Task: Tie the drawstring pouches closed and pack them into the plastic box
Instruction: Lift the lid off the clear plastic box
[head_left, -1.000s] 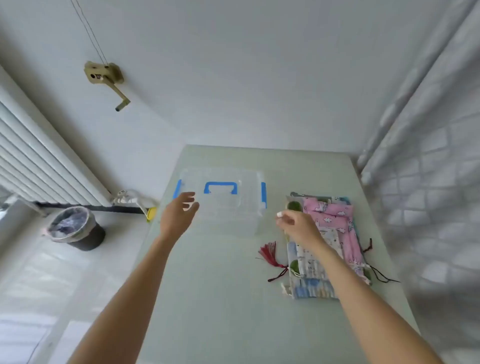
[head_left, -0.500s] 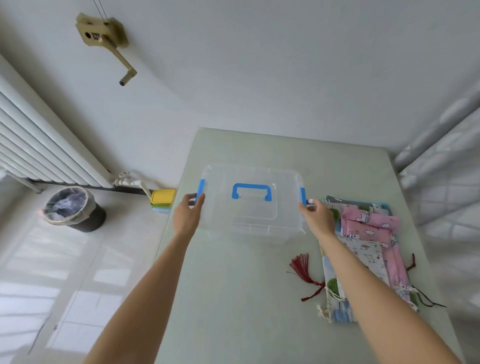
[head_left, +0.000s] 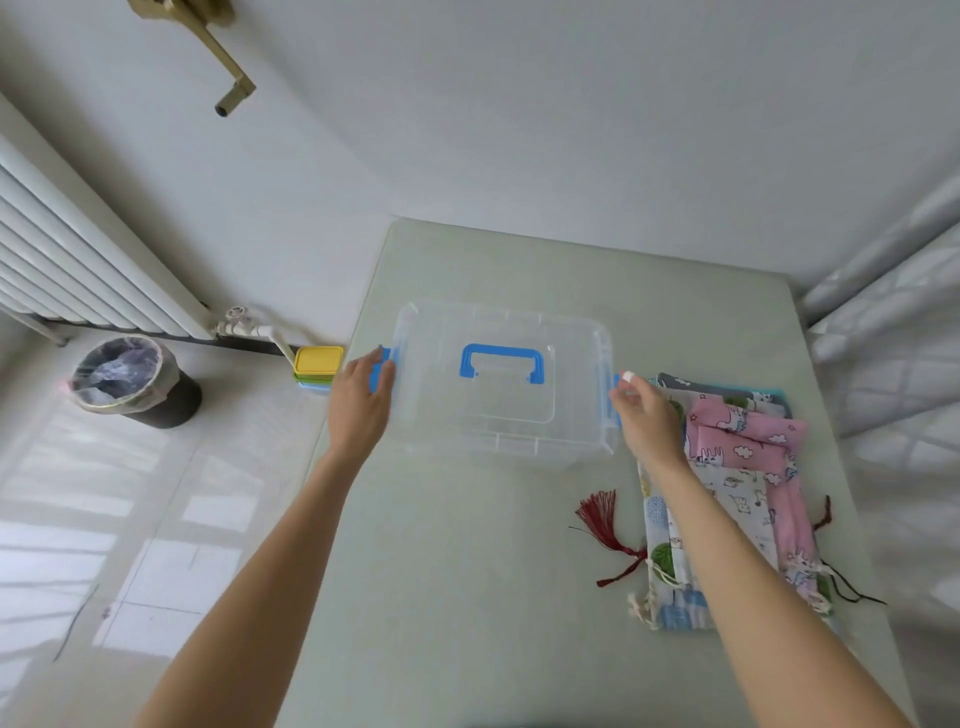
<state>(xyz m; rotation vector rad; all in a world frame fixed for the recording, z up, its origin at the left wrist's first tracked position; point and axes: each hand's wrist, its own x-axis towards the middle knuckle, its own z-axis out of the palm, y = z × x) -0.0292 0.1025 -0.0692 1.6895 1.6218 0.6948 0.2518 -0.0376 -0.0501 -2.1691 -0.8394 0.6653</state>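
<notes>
Pale green table (head_left: 467, 571), white wall behind, radiator at 9 o'clock. Clear plastic box (head_left: 501, 395) at centre, lid on, long axis 9-to-3. Left hand (head_left: 358, 400) pressed on the blue latch (head_left: 382, 371) at 9, fingers curled over it; right hand (head_left: 644, 415) at the 3 o'clock latch, pinching (contact partly hidden). Pouches (head_left: 737, 467) stacked flat at 4 o'clock, untied, nearer the right hand. Likely next: unclip both ends, lift lid.

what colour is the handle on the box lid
Blue, on the clear plastic box's lid handle; the head view shows it plainly.
</notes>
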